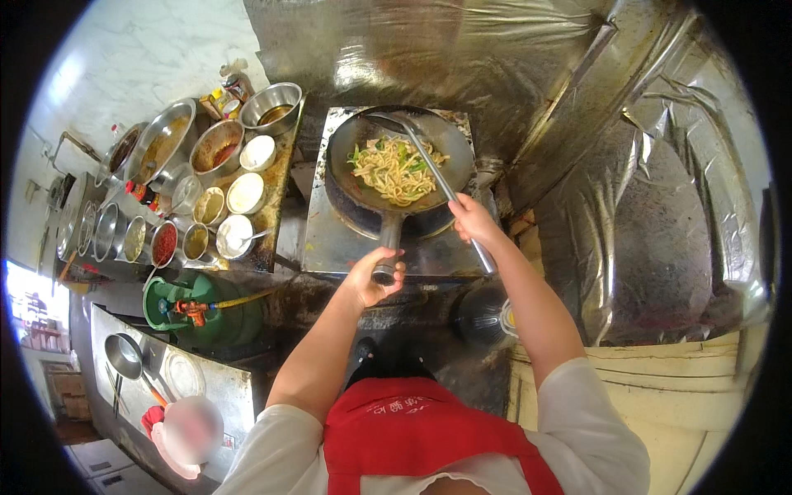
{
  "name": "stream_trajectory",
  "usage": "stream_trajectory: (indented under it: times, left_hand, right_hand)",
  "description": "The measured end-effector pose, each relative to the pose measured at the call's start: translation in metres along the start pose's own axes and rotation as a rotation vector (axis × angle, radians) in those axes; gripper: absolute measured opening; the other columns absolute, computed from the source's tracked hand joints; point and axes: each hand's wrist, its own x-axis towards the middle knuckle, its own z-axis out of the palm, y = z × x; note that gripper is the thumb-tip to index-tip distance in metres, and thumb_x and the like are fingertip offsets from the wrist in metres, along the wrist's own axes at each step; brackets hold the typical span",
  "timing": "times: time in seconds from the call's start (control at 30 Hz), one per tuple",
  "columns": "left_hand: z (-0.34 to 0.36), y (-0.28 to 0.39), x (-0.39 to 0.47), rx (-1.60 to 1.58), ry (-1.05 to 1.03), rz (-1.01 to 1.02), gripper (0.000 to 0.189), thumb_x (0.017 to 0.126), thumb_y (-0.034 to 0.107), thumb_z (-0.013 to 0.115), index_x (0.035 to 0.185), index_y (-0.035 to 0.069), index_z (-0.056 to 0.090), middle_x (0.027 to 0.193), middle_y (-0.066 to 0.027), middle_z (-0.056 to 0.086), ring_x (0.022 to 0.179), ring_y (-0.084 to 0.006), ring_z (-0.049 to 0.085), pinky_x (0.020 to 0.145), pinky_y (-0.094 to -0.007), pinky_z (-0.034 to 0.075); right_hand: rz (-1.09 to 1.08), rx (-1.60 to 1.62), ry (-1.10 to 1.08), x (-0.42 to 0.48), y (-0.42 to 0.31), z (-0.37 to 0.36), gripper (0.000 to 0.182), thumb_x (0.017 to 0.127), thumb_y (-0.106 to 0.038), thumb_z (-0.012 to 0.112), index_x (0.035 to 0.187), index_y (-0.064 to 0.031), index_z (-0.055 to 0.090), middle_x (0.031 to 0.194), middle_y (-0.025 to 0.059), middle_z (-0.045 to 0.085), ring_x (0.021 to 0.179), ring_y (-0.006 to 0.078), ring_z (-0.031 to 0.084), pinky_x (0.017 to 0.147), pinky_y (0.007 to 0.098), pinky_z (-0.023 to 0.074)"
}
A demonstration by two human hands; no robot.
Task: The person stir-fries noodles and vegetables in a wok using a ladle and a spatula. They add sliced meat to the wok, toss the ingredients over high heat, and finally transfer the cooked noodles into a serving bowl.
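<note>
My left hand (374,278) grips the handle (390,232) of a dark metal wok (458,145), which sits on a steel stove (322,247). In the wok lie noodles with green vegetable pieces (399,170). My right hand (473,219) is closed around the long metal handle of a wok ladle or spatula (433,167). That tool slants over the noodles, and its head rests near the far left of the wok's inside wall.
Left of the stove, a greasy table (275,210) bears metal bowls (270,102), white bowls (245,193) and a red-labelled bottle (143,195). Below it stands a green gas cylinder (232,315). Foil-like sheeting (649,247) covers the right side. A person (193,427) is at lower left, near a ladle (124,356).
</note>
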Motion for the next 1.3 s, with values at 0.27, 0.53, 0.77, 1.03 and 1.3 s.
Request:
stream_trajectory:
  times: [0.27,0.53,0.77,1.03,1.3]
  left_hand:
    - [-0.009,0.009,0.005,0.149,-0.071,0.009,0.035,0.076,0.026,0.052,0.103,0.006,0.044,0.071,-0.0053,0.049,0.057,-0.0149,0.048,0.053,-0.0258,0.042]
    - [-0.004,0.017,0.049,-0.015,-0.105,-0.010,0.021,0.075,0.017,0.052,0.091,0.006,0.043,0.062,-0.0042,0.046,0.050,-0.0134,0.045,0.046,-0.0255,0.042]
    - [0.057,-0.034,-0.041,-0.248,-0.158,-0.003,0.020,0.067,0.012,0.058,0.077,0.007,0.040,0.059,-0.0039,0.043,0.051,-0.0137,0.044,0.048,-0.0251,0.040]
    - [0.077,0.001,-0.032,-0.477,-0.185,-0.100,0.015,0.070,0.012,0.055,0.072,0.005,0.042,0.059,-0.0032,0.045,0.051,-0.0121,0.047,0.048,-0.0225,0.043]
    - [-0.005,-0.084,-0.086,0.016,-0.082,-0.120,0.031,0.068,0.015,0.056,0.095,0.010,0.040,0.059,-0.0045,0.043,0.048,-0.0168,0.043,0.046,-0.0338,0.038]
  right_hand:
    - [-0.138,-1.096,0.029,-0.054,0.028,-0.080,0.038,0.084,-0.028,0.044,0.121,-0.0284,0.036,0.068,0.0068,0.055,0.056,0.0156,0.054,0.051,0.0290,0.0450]
    - [-0.302,-0.912,0.482,-0.109,0.067,-0.130,0.040,0.082,-0.030,0.049,0.120,-0.0248,0.041,0.071,0.0087,0.058,0.059,0.0192,0.055,0.053,0.0315,0.0425]
    - [-0.080,0.049,0.320,-0.132,0.061,-0.058,0.042,0.083,-0.018,0.049,0.123,-0.0125,0.038,0.058,-0.0030,0.040,0.046,0.0048,0.037,0.040,0.0199,0.0296]
    - [-0.097,0.357,0.081,-0.164,0.062,-0.020,0.040,0.085,-0.014,0.045,0.124,-0.0083,0.035,0.056,-0.0034,0.036,0.043,0.0037,0.031,0.036,0.0185,0.0246]
    - [-0.123,0.473,0.189,-0.197,0.071,-0.017,0.041,0.086,-0.013,0.043,0.125,-0.0075,0.032,0.056,-0.0029,0.033,0.043,0.0043,0.030,0.036,0.0190,0.0243]
